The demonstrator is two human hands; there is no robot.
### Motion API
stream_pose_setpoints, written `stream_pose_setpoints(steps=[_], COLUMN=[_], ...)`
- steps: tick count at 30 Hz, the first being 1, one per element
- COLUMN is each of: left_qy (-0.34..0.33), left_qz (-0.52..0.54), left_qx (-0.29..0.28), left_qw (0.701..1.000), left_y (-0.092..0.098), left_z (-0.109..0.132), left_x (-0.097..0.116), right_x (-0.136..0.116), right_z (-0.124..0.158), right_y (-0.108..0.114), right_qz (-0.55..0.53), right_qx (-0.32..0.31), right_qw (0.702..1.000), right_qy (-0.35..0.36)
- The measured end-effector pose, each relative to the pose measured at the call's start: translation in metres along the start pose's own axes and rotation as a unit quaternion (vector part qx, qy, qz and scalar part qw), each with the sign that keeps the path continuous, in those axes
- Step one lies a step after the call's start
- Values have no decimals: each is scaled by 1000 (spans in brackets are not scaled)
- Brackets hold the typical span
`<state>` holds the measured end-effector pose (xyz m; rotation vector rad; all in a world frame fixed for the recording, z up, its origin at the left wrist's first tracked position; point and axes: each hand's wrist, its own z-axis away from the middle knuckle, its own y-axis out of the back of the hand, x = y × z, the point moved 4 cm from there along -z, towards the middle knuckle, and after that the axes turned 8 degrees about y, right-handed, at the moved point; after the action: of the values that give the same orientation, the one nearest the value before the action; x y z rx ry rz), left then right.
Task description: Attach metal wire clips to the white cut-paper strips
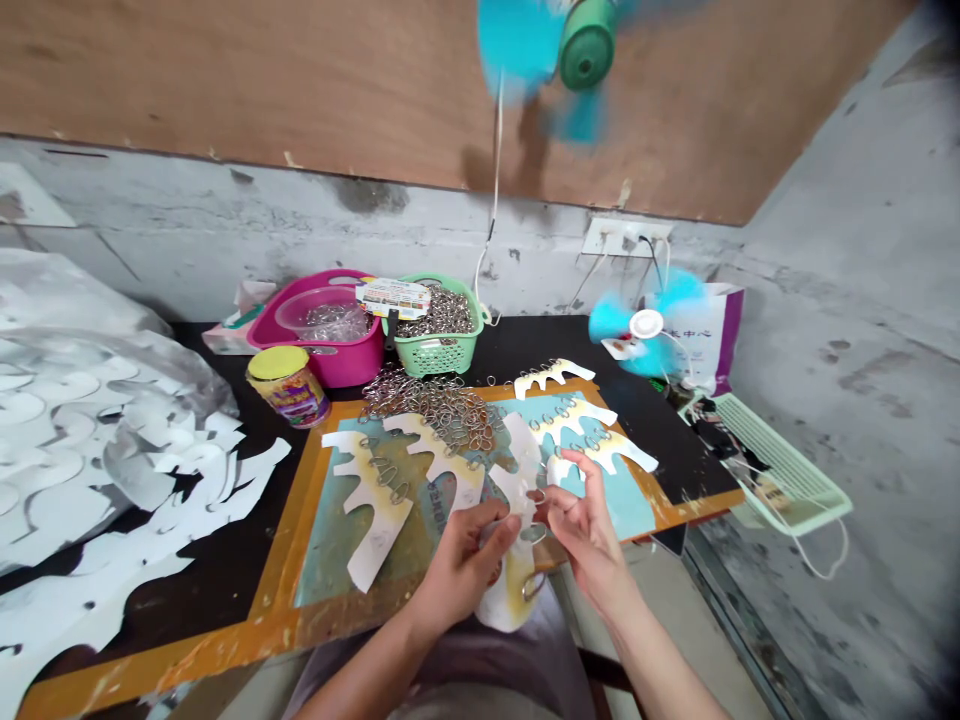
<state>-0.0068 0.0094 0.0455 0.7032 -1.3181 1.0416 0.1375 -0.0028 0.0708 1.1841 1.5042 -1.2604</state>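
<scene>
Held strip: one thin white strip (508, 600) with a wavy, pronged outline, between the two hands over the counter's near edge; smooth, yellow-smeared toward its lower end, with a metal ring (533, 587) at its side.
Left hand (472, 545): fingers pinching the strip about its middle.
Right hand (589, 535): fingers bent at the strip's edge, beside more rings; I cannot tell whether they grip one.
Lying strips (379, 530): five, flat and pronged, with yellow bands and shiny rings; two left of the held strip, three right.
Loose rings (450, 410): a tangled metallic heap, too many to count.
Counter (540, 340): black, with a glossy blue mat (634, 505) bordered by brown tape.
Baskets: two, plastic; one pink (360, 362), one green (454, 357) filled with small metal pieces.
Can: one, round, yellow-lidded (277, 362).
Bag (90, 325): clear, crinkled plastic, white cutouts in and before it.
Fans: two, blue-bladed, one overhead (587, 55), one on the right (646, 324).
</scene>
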Motion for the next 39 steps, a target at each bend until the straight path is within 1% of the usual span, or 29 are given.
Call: stream_pose_setpoints(steps=[2, 3, 5, 6, 8, 10, 12, 14, 16, 19, 24, 26, 29, 30, 31, 33, 35, 37, 39], left_qy=[-6, -10, -24, -33, -52, -64, -66, -58, -52, -61, -123, -161, -222, -219, -197, -123, -73, -62, -62], left_qz=[6, 2, -24, -43, -80, -92, -70, -35, -22, -50, -148, -153, -135, -129, -122, -95, -69, -52, -38], left_qx=[4, 6, 12, 15, 28, 43, 55, 58, 60, 68, 97, 101, 126, 134, 136, 123, 108, 106, 110], left_qw=[1000, 1000, 999, 998, 995, 993, 994, 996, 997, 995, 976, 970, 957, 958, 963, 980, 989, 991, 991], left_y=[0, 0, -1, -1, 0, 1, 2, 2, 2, 1, 4, 6, 6, 6, 4, 0, -5, -7, -7], left_z=[0, 1, 2, 3, 5, 7, 8, 8, 8, 9, 15, 19, 24, 24, 23, 18, 15, 13, 12], left_x=[1, 2, 6, 8, 10, 9, 5, 0, -3, -4, 1, 1, 5, 7, 8, 9, 12, 14, 12], right_x=[3, 6, 13, 15, 17, 19, 20, 20, 17, 10, 1, 1, 2, 2, 2, 3, 5, 8, 12], right_z=[-4, -6, -9, -10, -11, -11, -7, -3, 1, 3, 5, 7, 10, 11, 12, 13, 14, 13, 12], right_y=[3, 4, 2, 1, 0, 1, 1, 0, -3, -7, -16, -17, -18, -18, -18, -19, -19, -20, -21], right_qz=[-25, -35, -49, -52, -54, -62, -76, -81, -66, -34, -16, -6, 21, 28, 31, 30, 26, 11, -24], right_qx=[-3, -12, -44, -58, -62, -35, -11, -9, -11, 0, 6, 19, 42, 49, 52, 57, 61, 72, 90], right_qw=[999, 997, 990, 986, 984, 986, 986, 989, 993, 998, 1000, 1000, 998, 998, 997, 996, 995, 995, 995], right_qy=[-32, -63, -127, -147, -159, -153, -145, -124, -97, -59, -13, 6, 33, 42, 51, 64, 69, 64, 44])
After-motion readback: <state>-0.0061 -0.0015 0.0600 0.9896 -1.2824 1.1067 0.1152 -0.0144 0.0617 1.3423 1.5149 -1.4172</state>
